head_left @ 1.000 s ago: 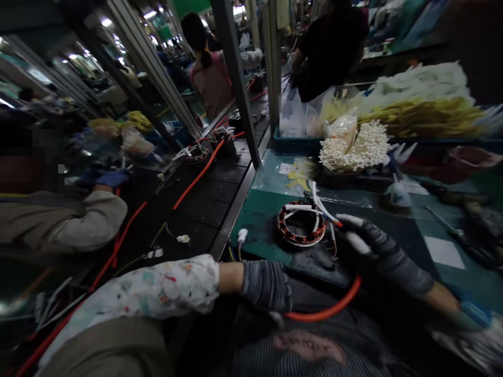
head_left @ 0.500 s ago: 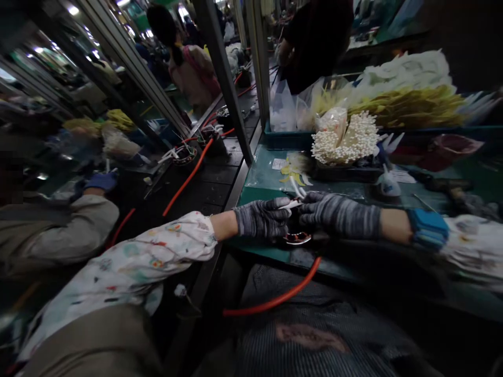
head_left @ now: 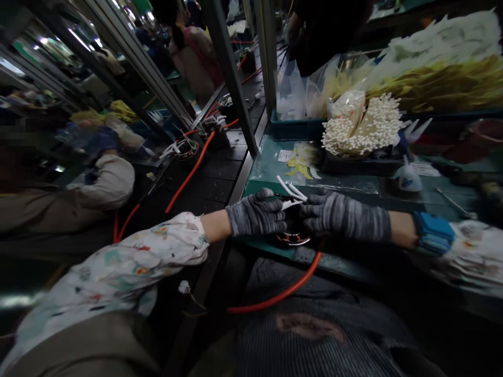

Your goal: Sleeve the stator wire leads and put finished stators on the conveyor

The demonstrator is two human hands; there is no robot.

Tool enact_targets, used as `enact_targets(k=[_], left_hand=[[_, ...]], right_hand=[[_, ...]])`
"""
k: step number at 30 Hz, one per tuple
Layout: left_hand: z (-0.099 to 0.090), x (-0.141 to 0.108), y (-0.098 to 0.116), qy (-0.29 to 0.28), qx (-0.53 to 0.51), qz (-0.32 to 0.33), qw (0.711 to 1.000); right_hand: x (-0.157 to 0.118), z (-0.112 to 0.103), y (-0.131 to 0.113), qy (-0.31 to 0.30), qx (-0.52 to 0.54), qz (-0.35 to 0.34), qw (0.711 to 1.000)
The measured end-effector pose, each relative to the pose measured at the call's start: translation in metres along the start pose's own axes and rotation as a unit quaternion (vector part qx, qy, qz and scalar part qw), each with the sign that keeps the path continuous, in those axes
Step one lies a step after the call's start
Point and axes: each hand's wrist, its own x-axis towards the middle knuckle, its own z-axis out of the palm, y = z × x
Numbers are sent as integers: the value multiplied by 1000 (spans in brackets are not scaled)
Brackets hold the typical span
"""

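Note:
A motor stator (head_left: 293,239) with copper windings sits at the near edge of the green worktop, mostly hidden under my gloved hands. From its top several white-sleeved wires (head_left: 293,191) rise and slant between them. My left hand (head_left: 257,213), in a grey striped glove, is closed at the left of the wires, fingertips on the end of a white sleeve, thumb a little raised. From the right, my right hand (head_left: 338,213), gloved alike, has its fingers closed around the base of the wires; its grip is partly hidden.
Bundled white sleeves (head_left: 363,125) stand in a dark tray behind my hands. Further back, a blue bin (head_left: 298,129) holds bags and yellow sheets. A small white bottle (head_left: 408,177) is at right. Metal posts (head_left: 231,78) and a conveyor with other stators (head_left: 186,149) lie left. An orange tube (head_left: 283,298) curves in front. A co-worker's arm (head_left: 108,178) is at far left.
The view has shifted slightly. My hands stay at the stator, the left fingers a little further from the right, and the white sleeves show more plainly. The co-worker's gloved hand has moved up.

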Motion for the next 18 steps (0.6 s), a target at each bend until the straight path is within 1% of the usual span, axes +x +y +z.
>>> enact_targets(k=[1,2,3,4,5,6,7,8,10,12,13,14,16,17,18], left_hand=[[3,-10,-1,7,6,4,1000],[5,-19,-2,7,9,8,1000],[7,-26,-5,6,9,10,1000],[7,-31,-7,4,6,11,1000],[5,-35,-9,3,2,11,1000],[3,-35,-11,6,-2,8,1000],[0,-33,-11,16,-6,2,1000],[-4,-29,-10,35,-8,-8,999],[-11,-12,-2,60,-18,-35,997],[-14,12,14,53,-29,-64,996],[-14,26,24,33,-33,-73,996],[-13,40,34,14,-33,-83,996],[-8,66,50,-23,-37,-106,993],[-6,78,55,-41,-45,-121,991],[-5,88,58,-62,-62,-138,987]], right_hand=[[-10,0,-4,-5,-10,-29,1000],[-20,1,-10,7,-23,-42,999],[-31,3,-17,40,-36,-31,998],[-42,8,-25,93,-47,4,995],[-52,14,-34,150,-50,56,986],[-62,22,-43,202,-44,121,971],[-71,31,-53,238,-30,193,952],[-78,41,-63,250,-16,259,933],[-88,60,-81,245,1,360,900],[-90,72,-93,249,36,409,877],[-89,75,-97,265,73,420,865],[-88,74,-100,288,121,424,850],[-87,65,-100,327,221,421,817],[-87,57,-99,331,257,420,805],[-89,47,-97,326,276,419,801]])
